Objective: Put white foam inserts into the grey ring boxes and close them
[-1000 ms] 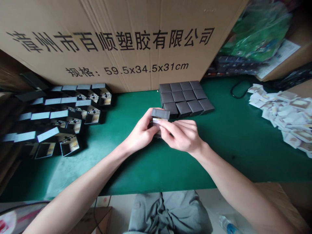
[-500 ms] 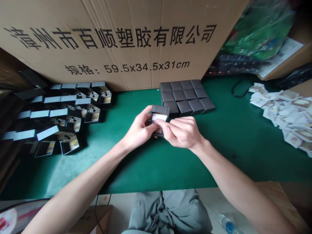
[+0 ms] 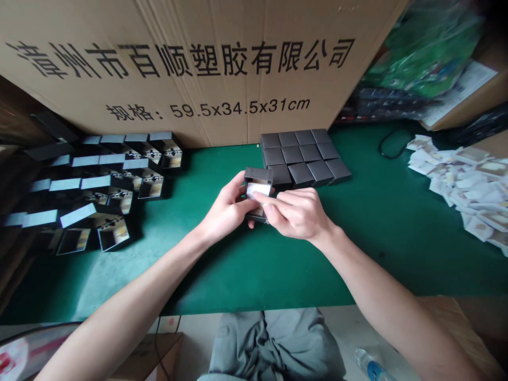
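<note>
A small black hinged box (image 3: 259,174) stands open in front of me, above the green table, with a white lining piece (image 3: 260,189) showing inside the lid. My left hand (image 3: 228,206) is closed around its left side, the thumb laid across the front. From the right, the index finger of my right hand (image 3: 296,213) presses on the white piece. That hand's thumb rests by the box's lower right edge, and its other fingers are curled in. My fingers hide part of the box's inside.
Rows of open black boxes (image 3: 115,233) stand at the left. Closed dark boxes (image 3: 304,153) form a block just beyond my right hand. White pieces (image 3: 468,185) are heaped at the far right. A large printed carton (image 3: 222,124) walls off the back of the green table (image 3: 278,275).
The held box has shifted very slightly left and tilted a little. Both hands keep about the same hold, with the right index finger still inside it.
</note>
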`<move>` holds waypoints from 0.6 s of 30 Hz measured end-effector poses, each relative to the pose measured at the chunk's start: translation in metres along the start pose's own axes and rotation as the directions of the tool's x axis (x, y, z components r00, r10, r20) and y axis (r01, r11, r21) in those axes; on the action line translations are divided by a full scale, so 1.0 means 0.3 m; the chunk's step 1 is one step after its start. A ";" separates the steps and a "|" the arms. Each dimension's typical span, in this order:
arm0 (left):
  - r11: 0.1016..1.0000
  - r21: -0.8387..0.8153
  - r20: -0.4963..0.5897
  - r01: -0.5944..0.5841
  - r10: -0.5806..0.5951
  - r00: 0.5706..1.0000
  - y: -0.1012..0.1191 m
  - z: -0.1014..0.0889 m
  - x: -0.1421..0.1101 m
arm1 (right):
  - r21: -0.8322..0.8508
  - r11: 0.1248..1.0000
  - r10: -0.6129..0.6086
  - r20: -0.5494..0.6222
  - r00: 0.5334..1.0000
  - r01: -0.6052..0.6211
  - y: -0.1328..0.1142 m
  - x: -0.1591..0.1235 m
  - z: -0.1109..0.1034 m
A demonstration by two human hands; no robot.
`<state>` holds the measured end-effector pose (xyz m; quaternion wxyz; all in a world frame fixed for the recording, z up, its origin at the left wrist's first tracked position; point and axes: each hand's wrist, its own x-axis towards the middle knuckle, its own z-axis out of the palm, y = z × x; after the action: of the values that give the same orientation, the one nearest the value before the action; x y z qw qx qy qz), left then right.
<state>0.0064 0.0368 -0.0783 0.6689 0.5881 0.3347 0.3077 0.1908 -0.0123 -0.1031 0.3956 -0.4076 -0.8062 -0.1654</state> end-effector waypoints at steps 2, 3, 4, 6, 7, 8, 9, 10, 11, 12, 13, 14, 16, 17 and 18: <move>1.000 0.023 0.022 0.007 -0.008 1.000 -0.003 -0.001 -0.001 | 0.047 0.999 0.001 0.030 1.000 -0.003 0.004 -0.004 -0.001; 0.999 0.034 0.036 0.009 -0.010 0.999 -0.004 -0.002 -0.001 | 0.061 0.998 0.005 0.047 0.999 -0.007 0.005 -0.006 -0.002; 0.999 0.043 0.050 0.009 -0.011 0.999 -0.006 -0.003 -0.002 | 0.069 0.998 0.009 0.064 0.998 -0.014 0.006 -0.008 -0.002; 0.998 0.057 0.068 0.009 -0.013 0.998 -0.008 -0.004 -0.002 | 0.069 0.997 0.017 0.086 0.996 -0.022 0.008 -0.011 0.000; 0.998 0.062 0.071 0.009 -0.014 0.997 -0.008 -0.004 -0.002 | 0.064 0.998 0.018 0.091 0.996 -0.024 0.009 -0.011 0.001; 0.998 0.066 0.072 0.010 -0.015 0.997 -0.008 -0.004 -0.002 | 0.053 0.998 0.017 0.092 0.996 -0.022 0.010 -0.012 0.002; 0.998 0.067 0.071 0.010 -0.015 0.997 -0.008 -0.004 -0.001 | 0.039 0.999 0.015 0.092 0.996 -0.018 0.010 -0.012 0.004; 0.998 0.066 0.070 0.010 -0.015 0.997 -0.008 -0.004 -0.001 | 0.021 1.000 0.010 0.089 0.996 -0.012 0.010 -0.012 0.005; 0.998 0.062 0.067 0.011 -0.015 0.998 -0.007 -0.004 0.000 | 0.003 1.000 0.005 0.087 0.996 -0.005 0.010 -0.011 0.005; 0.998 0.057 0.065 0.012 -0.016 0.998 -0.007 -0.004 0.000 | -0.013 1.000 0.000 0.087 0.996 0.001 0.010 -0.011 0.006; 0.998 0.053 0.061 0.015 -0.018 0.998 -0.006 -0.004 0.001 | -0.026 1.000 -0.004 0.090 0.996 0.006 0.010 -0.010 0.006; 0.999 0.050 0.059 0.018 -0.021 0.998 -0.006 -0.004 0.002 | -0.034 0.999 -0.006 0.096 0.995 0.009 0.010 -0.010 0.006; 0.999 0.048 0.056 0.023 -0.026 0.998 -0.006 -0.006 0.004 | -0.050 0.999 0.007 0.107 0.994 -0.001 0.010 -0.009 0.006; 0.999 0.048 0.055 0.022 -0.024 0.998 -0.006 -0.007 0.005 | -0.058 0.998 0.019 0.109 0.994 -0.013 0.009 -0.009 0.006; 0.999 0.049 0.054 0.019 -0.022 0.998 -0.006 -0.008 0.005 | -0.065 0.998 0.030 0.106 0.994 -0.024 0.009 -0.008 0.006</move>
<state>0.0055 0.0393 -0.0804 0.6665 0.6088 0.3297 0.2765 0.1927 -0.0108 -0.1064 0.3409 -0.4390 -0.8151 -0.1633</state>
